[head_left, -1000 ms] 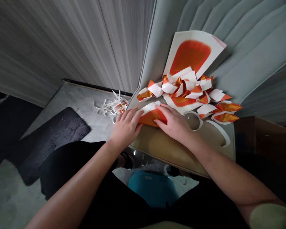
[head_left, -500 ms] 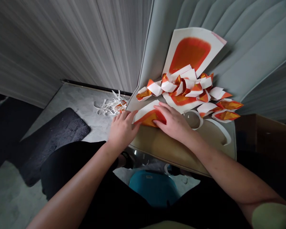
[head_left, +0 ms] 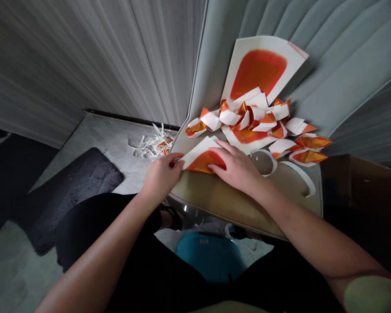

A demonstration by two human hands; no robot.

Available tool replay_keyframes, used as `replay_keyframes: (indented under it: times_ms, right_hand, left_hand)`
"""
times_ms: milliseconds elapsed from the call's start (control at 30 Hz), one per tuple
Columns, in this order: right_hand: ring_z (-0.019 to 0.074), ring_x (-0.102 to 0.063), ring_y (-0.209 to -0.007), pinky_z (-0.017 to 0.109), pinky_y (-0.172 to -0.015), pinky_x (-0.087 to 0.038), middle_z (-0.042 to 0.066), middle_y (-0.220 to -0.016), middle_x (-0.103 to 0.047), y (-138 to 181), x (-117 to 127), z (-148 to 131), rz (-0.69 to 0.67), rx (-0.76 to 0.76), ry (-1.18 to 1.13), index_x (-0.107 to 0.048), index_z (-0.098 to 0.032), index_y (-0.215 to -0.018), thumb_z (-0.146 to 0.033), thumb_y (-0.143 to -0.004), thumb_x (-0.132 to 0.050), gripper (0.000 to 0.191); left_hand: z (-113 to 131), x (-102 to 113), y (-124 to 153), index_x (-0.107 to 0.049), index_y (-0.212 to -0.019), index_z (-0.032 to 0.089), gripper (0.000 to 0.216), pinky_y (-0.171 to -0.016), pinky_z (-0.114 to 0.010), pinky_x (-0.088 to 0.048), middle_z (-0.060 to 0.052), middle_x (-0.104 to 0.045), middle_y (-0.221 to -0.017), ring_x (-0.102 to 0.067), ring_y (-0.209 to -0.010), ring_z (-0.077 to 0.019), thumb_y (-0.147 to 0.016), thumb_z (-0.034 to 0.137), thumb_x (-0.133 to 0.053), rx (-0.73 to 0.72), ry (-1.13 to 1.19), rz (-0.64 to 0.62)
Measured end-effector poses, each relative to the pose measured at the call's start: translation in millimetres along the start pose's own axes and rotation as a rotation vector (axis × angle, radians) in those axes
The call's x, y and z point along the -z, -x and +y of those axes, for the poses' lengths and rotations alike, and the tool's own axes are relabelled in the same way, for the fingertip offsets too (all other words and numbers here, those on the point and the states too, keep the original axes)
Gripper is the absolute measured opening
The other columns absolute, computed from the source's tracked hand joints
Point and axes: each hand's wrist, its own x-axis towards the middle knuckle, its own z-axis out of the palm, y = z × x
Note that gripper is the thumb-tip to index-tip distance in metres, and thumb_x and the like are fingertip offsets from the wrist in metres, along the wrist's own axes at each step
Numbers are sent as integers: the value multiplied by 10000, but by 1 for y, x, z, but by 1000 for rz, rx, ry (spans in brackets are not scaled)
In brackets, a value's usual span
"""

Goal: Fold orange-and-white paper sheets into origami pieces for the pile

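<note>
Head view — folded paper (head_left: 199,160) between left grip (head_left: 160,177) and right grip (head_left: 237,167) — clamped by both

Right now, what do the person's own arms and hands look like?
The bare left hand and bare right hand show no gloves or rings. Both forearms look uncovered; a rounded, pale green, likely fabric sleeve shows at the lower right.
</note>
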Motion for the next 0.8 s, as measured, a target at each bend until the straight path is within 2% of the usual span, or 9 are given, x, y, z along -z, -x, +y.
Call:
replay_keyframes:
  times_ms: [100,333,533,600,700,800]
  right_hand:
    - [354,-565,-1392,542,-1166,-500,146,-1588,-511,0,-1,1,-9,-11,0,-639,-168,-1393,-339,-941,-687,486]
    - [354,-563,-1390,530,-1184,-482,157,-1583,-512,0,0,1,-37,-11,7,-628,-146,-1413,-338,-940,-678,512]
    - [358,-561,-1389,545,-1157,-502,167,-1587,-503,0,-2,2,-49,2,18,-625,-165,-1407,-341,-943,-662,498]
    - [358,-563,-1385,542,-1161,-498,168,-1581,-509,0,-3,3,-48,12,29,-625,-161,-1404,-331,-941,-662,495]
    - [360,-567,-1378,544,-1158,-498,173,-1576,-511,0,-4,3,-50,32,44,-615,-159,-1413,-313,-944,-646,495]
    - [366,-574,-1363,561,-1139,-504,173,-1586,-499,1,-3,3,-56,52,57,-603,-174,-1435,-320,-969,-604,488]
  left_hand:
    - [-4,-1,-2,-774,-1175,252,322,-705,-318,-435,-2,-720,-802,-627,-741,-176,-916,361,-617,9,1,-9]
    - [-6,-1,-3,-765,-1190,272,332,-721,-340,-437,-19,-757,-868,-662,-800,-205,-932,393,-594,-29,-124,-2]
    - [-4,2,3,-764,-1179,259,295,-856,-395,-501,-40,-777,-923,-712,-911,-253,-955,362,-600,-86,-284,24]
    - [-3,-1,8,-753,-1198,245,296,-929,-444,-507,-66,-779,-1006,-715,-993,-288,-974,345,-587,-171,-367,121]
    - [-2,-9,18,-703,-1293,236,331,-1027,-504,-488,-109,-734,-1255,-686,-1136,-314,-1017,306,-535,-416,-469,273]
    - [1,-21,28,-654,-1368,225,365,-1143,-511,-441,-126,-622,-1475,-610,-1314,-311,-1045,294,-499,-687,-511,192]
